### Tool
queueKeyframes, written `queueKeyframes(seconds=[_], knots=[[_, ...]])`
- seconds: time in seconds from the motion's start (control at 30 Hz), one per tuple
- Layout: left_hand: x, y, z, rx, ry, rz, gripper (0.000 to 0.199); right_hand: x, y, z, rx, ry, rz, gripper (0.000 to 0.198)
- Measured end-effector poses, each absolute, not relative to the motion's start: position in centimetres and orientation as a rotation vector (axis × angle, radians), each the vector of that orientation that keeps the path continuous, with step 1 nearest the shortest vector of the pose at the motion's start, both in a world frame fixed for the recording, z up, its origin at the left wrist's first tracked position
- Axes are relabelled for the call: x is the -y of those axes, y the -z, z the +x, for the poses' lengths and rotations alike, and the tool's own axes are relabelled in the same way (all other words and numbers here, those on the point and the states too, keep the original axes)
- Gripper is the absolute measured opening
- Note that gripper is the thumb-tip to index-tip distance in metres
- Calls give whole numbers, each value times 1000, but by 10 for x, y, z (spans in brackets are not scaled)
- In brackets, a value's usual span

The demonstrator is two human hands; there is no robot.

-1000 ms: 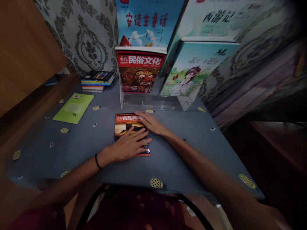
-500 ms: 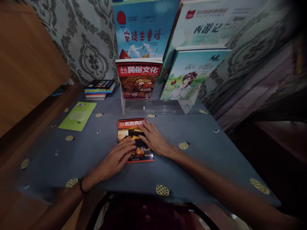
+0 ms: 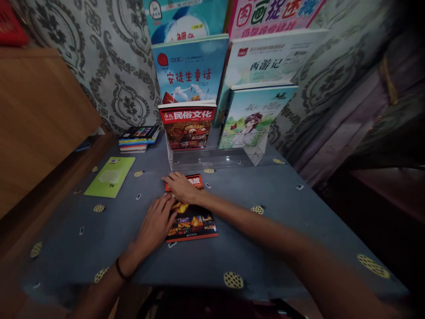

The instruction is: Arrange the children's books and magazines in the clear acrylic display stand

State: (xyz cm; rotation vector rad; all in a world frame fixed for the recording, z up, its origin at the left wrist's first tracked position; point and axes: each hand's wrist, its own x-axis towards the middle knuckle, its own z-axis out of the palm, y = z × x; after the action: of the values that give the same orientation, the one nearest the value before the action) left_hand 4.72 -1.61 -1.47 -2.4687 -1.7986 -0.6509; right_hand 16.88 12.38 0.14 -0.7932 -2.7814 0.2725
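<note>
A thin dark-covered book with red bands and small photos lies flat on the table in front of me. My right hand reaches across its upper part, fingers stretched toward the top left corner and covering much of the title. Along the book's left edge rests my left hand, its fingers extended onto the cover. A black band circles the left wrist. The two hands are close together, and neither is wrapped round anything.
Behind the book stands a clear acrylic rack with several upright books, among them a red-titled one and a pale green one. A green booklet and a small book stack lie on the left of the blue tablecloth.
My right hand has slid left across the cover to the top left corner. My left hand has drawn back toward the left edge. The view has tilted up, showing more books.
</note>
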Motion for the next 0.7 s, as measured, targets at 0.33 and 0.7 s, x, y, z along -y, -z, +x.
queueKeyframes(seconds=[0.33, 0.7], knots=[[16, 15, 47, 1812, 642, -2445, 34, -119, 15, 254, 2558, -203, -1075, 41], [16, 13, 44, 1824, 600, -2500, 36, -8, 28, 295, 2584, -251, -962, 47]])
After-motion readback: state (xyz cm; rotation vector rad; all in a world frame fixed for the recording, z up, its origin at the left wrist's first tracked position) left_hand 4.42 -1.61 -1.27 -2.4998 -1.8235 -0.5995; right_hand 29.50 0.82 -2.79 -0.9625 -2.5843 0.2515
